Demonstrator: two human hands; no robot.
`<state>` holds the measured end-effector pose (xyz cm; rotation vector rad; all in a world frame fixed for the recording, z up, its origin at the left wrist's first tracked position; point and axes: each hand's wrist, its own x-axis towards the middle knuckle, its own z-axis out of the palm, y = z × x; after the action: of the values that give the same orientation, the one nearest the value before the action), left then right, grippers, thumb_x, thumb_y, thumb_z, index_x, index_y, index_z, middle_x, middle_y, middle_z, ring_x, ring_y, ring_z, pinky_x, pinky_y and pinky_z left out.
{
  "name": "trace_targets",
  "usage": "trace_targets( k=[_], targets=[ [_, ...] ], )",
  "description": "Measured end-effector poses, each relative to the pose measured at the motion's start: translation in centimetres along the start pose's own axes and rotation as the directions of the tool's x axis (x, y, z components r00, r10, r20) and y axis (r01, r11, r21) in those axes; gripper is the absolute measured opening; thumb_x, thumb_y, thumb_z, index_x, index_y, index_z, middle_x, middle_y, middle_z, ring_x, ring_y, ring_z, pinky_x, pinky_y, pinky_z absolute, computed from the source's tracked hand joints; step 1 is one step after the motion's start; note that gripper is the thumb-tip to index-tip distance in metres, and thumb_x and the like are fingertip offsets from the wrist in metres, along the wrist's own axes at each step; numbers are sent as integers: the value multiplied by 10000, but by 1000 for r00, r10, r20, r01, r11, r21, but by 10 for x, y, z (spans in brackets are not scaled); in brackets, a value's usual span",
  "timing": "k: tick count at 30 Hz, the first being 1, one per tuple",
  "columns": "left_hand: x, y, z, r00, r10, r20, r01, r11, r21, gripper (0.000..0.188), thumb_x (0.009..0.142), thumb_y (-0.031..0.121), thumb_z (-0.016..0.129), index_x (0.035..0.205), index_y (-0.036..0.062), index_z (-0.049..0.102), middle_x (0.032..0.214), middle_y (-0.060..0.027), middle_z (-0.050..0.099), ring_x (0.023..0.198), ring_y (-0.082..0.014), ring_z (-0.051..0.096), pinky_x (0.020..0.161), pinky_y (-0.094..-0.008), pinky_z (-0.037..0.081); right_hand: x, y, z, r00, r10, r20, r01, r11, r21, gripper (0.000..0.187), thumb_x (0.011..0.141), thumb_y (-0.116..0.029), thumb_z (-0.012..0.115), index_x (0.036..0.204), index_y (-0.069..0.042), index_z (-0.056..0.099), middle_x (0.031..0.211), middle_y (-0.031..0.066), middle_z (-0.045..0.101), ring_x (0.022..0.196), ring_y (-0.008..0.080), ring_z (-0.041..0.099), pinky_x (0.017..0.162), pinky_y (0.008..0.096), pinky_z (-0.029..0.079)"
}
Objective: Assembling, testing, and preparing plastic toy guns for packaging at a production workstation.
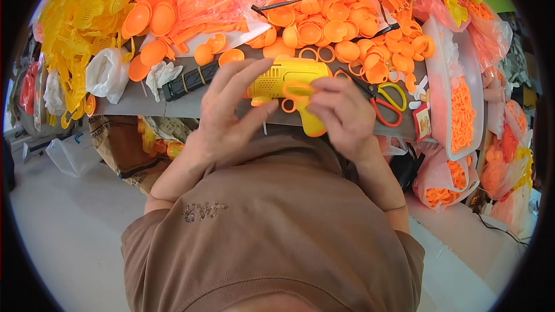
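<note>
A yellow toy shaped like a hair dryer is in front of me at the table's near edge, its handle pointing down toward me. My left hand grips its left end, fingers over the top and thumb below. The fingers of my right hand are pinched on a small orange ring, which overlaps the toy's side. Another orange ring shows just under the toy body. The right fingertips are partly blurred.
Heaped orange cups and rings cover the table's far side, with yellow parts at left. Scissors lie right of my right hand, near a clear bin of orange rings. A dark banded block lies at left.
</note>
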<state>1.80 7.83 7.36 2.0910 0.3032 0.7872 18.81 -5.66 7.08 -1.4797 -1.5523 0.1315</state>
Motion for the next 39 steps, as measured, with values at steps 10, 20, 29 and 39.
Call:
trace_targets(
  k=[10, 20, 29, 39],
  targets=[
    [0, -41, 17, 982, 181, 52, -188, 946, 263, 481, 653, 88, 717, 1110, 6, 588, 1086, -124, 576, 1002, -301, 536, 837, -389, 436, 11, 20, 5, 992, -64, 110, 88, 969, -231, 232, 682, 47, 680, 898, -11, 621, 910, 99, 598, 828, 264, 567, 722, 336, 469],
    [6, -33, 13, 942, 240, 233, -320, 848, 422, 442, 668, 57, 693, 1108, 69, 644, 1102, -133, 552, 1019, -309, 522, 840, -405, 430, 16, 19, 3, 988, -26, 153, 60, 972, -226, 355, 675, 33, 640, 1022, -27, 594, 913, 100, 575, 857, 284, 536, 756, 372, 450],
    [5, -38, 15, 951, 285, 119, -308, 890, 335, 486, 691, 17, 682, 1158, -33, 555, 1093, -172, 580, 1015, -342, 550, 866, -423, 431, -16, 45, -46, 925, 234, -298, -303, 929, -211, 353, 764, -43, 681, 1102, -33, 580, 994, 96, 610, 818, 182, 594, 720, 287, 482],
    [5, -44, 11, 977, 200, 75, -214, 925, 314, 506, 681, 4, 701, 1166, -20, 556, 1117, -176, 580, 1036, -353, 544, 904, -422, 432, -86, 83, -153, 759, 614, -216, -490, 320, -811, 210, 788, -72, 621, 977, 20, 608, 1003, 182, 604, 904, 325, 587, 772, 371, 469]
  ],
)
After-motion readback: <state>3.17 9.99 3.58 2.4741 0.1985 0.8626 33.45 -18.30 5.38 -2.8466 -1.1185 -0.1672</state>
